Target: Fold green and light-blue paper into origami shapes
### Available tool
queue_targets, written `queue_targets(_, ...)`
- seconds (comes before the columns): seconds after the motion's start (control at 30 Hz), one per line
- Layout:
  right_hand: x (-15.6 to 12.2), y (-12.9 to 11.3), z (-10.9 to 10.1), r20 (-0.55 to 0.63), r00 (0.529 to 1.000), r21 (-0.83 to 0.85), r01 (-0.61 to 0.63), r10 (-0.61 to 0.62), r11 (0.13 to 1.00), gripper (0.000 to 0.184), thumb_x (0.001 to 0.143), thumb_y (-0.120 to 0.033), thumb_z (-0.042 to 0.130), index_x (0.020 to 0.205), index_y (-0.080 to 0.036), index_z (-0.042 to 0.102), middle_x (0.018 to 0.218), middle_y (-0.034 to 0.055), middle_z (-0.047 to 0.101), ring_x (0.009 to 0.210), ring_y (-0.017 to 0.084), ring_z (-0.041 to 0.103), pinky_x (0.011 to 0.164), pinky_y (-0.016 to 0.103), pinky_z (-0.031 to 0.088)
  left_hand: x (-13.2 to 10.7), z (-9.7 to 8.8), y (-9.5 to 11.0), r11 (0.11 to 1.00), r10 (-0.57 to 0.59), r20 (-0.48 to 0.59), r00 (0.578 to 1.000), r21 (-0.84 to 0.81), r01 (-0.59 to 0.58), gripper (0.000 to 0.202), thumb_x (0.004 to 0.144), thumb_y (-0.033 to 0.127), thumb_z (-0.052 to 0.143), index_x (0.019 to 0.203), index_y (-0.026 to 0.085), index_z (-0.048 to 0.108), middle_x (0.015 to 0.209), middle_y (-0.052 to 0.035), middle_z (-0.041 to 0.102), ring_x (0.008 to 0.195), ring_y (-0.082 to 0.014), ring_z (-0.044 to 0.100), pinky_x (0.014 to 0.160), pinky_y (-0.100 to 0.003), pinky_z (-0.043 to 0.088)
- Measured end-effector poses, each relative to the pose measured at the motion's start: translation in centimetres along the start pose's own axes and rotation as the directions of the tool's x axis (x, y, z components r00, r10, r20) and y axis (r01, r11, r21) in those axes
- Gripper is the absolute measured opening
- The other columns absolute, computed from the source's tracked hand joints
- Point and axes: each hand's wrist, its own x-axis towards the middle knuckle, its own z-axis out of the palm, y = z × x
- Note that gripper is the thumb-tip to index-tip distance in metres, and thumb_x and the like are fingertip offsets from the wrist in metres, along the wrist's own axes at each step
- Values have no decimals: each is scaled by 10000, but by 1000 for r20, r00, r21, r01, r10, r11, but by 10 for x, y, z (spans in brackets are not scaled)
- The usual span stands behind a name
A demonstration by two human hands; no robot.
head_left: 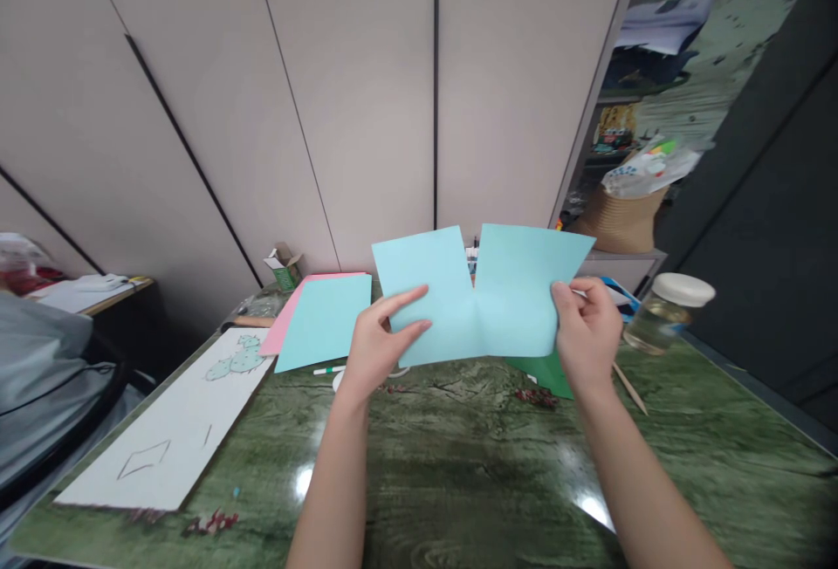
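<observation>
Held blue sheet looks matt, smooth paper to me; ditto pink sheet & second blue sheet. Tabletop's glossy, I'm getting bright reflections. Jar: clear, glass or plastic, can't tell, w/ smooth white lid. Cabinet doors smooth, approx. matt. Basket ribbed, woven-looking; bag thin, crinkly see-through plastic.
</observation>
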Motion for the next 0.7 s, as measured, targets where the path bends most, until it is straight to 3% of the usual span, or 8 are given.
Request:
queue_targets(0.27,4,7,-2,-7,999,49,-38,38,998,234,770,-417,606,776,-203,511,512,-66,407,468,97,317,460,240,229,0,-7,3,1000,13,-18,1000,29,-12,377,733,270,695,1107,267,651,1182,-25,630,1055,-219,572,830,-314,487)
queue_targets(0.37,6,10,-1,0,1000,34,-20,20,999,231,768,-411,602,799,-187,556,565,-46,471,509,104,374,495,240,285,0,-5,3,996,15,-54,998,88,-10,301,764,274,661,1064,263,671,1096,-17,664,825,-165,598,654,-257,464)
queue_targets(0.47,7,11,0,-14,1000,15,19,-18,1000,219,778,-394,590,807,-178,577,608,-34,502,553,112,420,528,241,317,1,0,-1,997,0,-142,990,78,11,190,787,312,633,929,219,717,922,-22,704,661,-132,552,582,-244,419)
queue_targets(0.6,6,11,0,-14,1000,6,21,-21,1000,217,784,-390,584,827,-177,576,669,-16,550,579,116,459,542,241,336,2,2,-3,997,-24,-132,991,64,33,216,784,329,634,954,223,714,925,-23,703,623,-124,526,576,-251,415)
queue_targets(0.7,7,11,-1,-10,1000,-4,11,-11,1000,230,786,-405,576,837,-181,566,667,-17,548,554,111,452,524,239,334,2,0,0,998,4,-63,998,67,1,322,752,288,672,1072,255,669,1061,-23,669,765,-155,574,659,-273,455)
